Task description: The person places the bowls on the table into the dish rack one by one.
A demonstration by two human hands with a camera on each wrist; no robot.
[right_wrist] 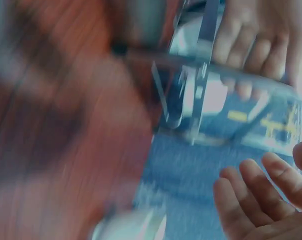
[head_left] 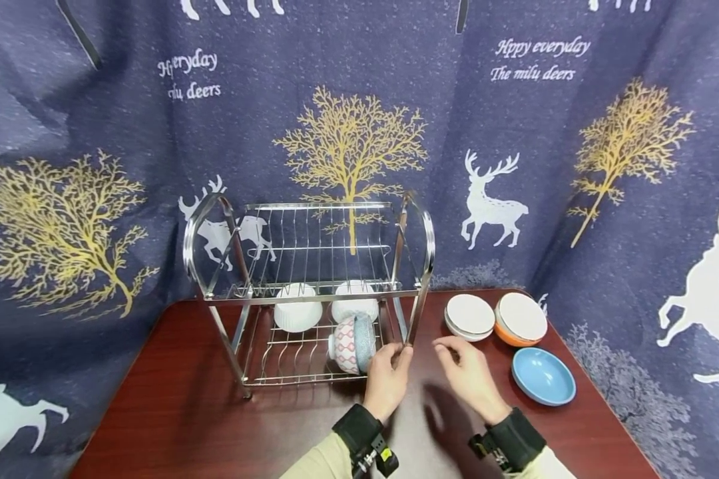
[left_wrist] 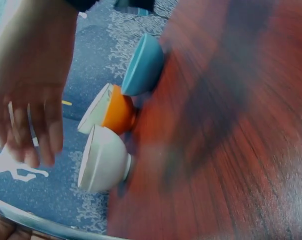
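A two-tier metal dish rack [head_left: 323, 299] stands on the table. My left hand [head_left: 389, 376] grips its front right post, the fingers curled round the bar. In the right wrist view that left hand [right_wrist: 263, 42] shows at the top, its fingertips past the bar. Close beside it, a patterned bowl [head_left: 346, 346] with a grey-blue rim stands on its side in the lower tier. Behind are two white bowls [head_left: 297, 307]. My right hand [head_left: 470, 379] hovers right of the rack, fingers relaxed and holding nothing; the left wrist view shows the same right hand [left_wrist: 33, 115].
Right of the rack, a white bowl [head_left: 470, 316] sits beside an orange bowl [head_left: 515, 338] with a white inside. In front of these is a blue bowl [head_left: 543, 376]. A dark blue curtain [head_left: 485, 133] with deer and trees hangs behind the reddish table [head_left: 174, 372].
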